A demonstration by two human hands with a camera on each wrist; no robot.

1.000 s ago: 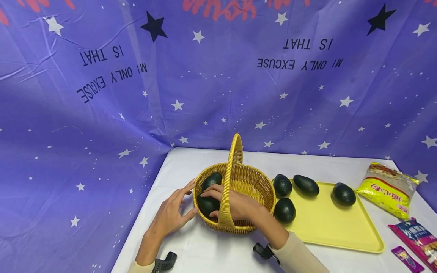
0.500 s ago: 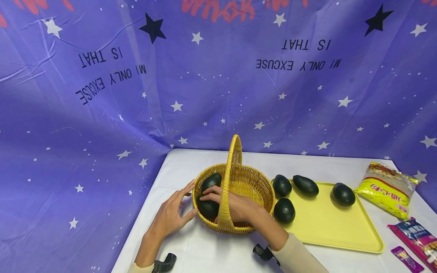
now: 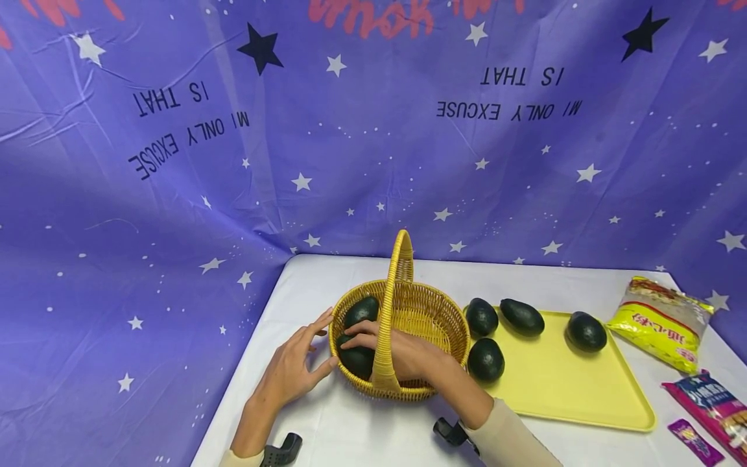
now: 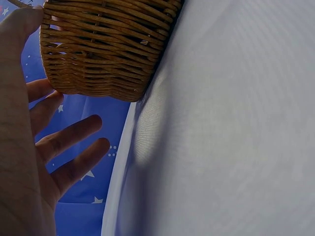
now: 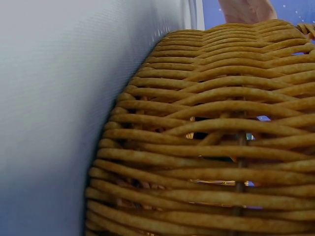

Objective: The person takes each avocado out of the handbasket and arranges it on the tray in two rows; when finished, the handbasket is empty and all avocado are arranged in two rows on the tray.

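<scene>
A yellow wicker basket (image 3: 446, 305) with a tall handle (image 3: 403, 253) stands on the white table. Two dark avocados lie in its left end, a back one (image 3: 360, 311) and a front one (image 3: 356, 362). Reaching in under the handle, my right hand (image 3: 411, 353) rests its loosely bent fingers over the front avocado; the thumb is hidden. My left hand (image 3: 294, 363) touches the basket's left rim, its fingers spread. In the left wrist view, thumb and fingertips meet the wicker wall (image 4: 103, 49). The right wrist view shows mostly the basket's outer weave (image 5: 221, 108).
A yellow tray (image 3: 566, 395) sits right of the basket. On it are several avocados, among them a long one (image 3: 522, 318) and one at the right (image 3: 587, 333). A yellow bag (image 3: 662, 324), a pink-blue packet (image 3: 712, 402) and a small purple packet (image 3: 694, 442) lie farther right.
My right thumb, earlier visible against the front avocado, has slipped out of sight while the fingers stay over it. My left hand and the basket keep their places.
</scene>
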